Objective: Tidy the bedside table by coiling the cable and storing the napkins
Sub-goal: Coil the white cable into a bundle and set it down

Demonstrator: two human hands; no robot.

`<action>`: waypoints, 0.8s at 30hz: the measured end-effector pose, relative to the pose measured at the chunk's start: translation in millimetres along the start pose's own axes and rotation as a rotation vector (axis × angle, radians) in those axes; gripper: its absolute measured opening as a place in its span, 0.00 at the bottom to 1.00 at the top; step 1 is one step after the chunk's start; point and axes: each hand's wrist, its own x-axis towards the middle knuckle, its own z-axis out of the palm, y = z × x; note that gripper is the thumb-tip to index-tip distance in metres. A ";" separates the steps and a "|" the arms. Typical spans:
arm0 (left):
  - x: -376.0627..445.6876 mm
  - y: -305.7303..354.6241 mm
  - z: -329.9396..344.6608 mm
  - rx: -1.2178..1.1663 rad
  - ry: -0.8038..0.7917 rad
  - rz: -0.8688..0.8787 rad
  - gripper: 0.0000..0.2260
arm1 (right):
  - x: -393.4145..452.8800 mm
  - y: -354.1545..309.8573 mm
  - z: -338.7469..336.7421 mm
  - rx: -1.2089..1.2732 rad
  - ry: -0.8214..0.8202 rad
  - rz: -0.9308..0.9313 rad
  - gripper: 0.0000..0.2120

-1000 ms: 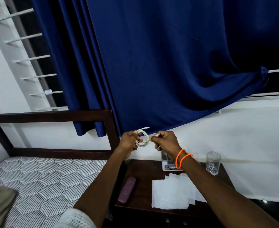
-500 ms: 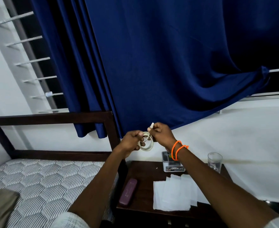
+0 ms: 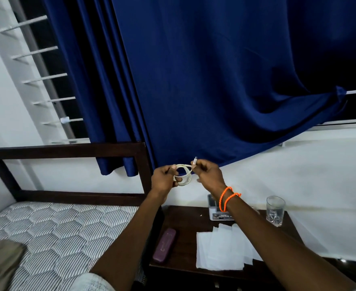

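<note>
A white cable [image 3: 185,177] is wound into a small coil, held up in the air above the bedside table [image 3: 185,223]. My left hand [image 3: 164,179] grips the coil on its left side. My right hand [image 3: 208,172] pinches the cable's free end, whose plug sticks up above the fingers. Several white napkins [image 3: 219,248] lie spread flat on the dark wooden table, below my right forearm.
A maroon case [image 3: 164,245] lies on the table's left part. A small white box [image 3: 217,213] stands at the back, a drinking glass [image 3: 275,210] at the back right. A bed with a patterned mattress [image 3: 57,232] is left; a blue curtain [image 3: 214,80] hangs behind.
My right hand has carried the cable's end from the coil's right side up over its top. Both hands stayed raised above the table.
</note>
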 end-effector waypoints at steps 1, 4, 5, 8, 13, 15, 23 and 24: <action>0.9 -0.8 0.3 -0.011 0.048 -0.016 0.10 | -2.7 -0.6 0.8 -0.013 0.028 -0.064 0.07; 3.4 -1.0 1.4 -0.002 0.168 -0.040 0.12 | -14.5 -1.4 6.2 0.032 -0.039 -0.186 0.06; 4.5 -0.7 1.3 0.011 0.199 -0.040 0.12 | -19.0 -1.0 9.4 0.074 -0.107 -0.189 0.07; 6.7 2.4 0.6 0.015 0.279 -0.038 0.13 | -31.4 1.7 18.8 0.157 -0.284 -0.138 0.08; 4.7 1.9 -2.0 0.030 0.302 -0.041 0.09 | -35.4 2.5 18.0 0.151 -0.300 -0.089 0.11; 5.2 0.0 -3.0 0.076 0.312 -0.027 0.09 | -36.2 3.1 16.4 0.145 -0.308 -0.063 0.11; 5.9 -3.9 -3.6 0.041 0.248 -0.029 0.08 | -38.8 7.0 4.9 0.111 -0.327 -0.046 0.11; 5.8 -4.4 -3.7 -0.004 0.194 -0.052 0.08 | -38.3 7.4 3.2 0.122 -0.318 -0.043 0.11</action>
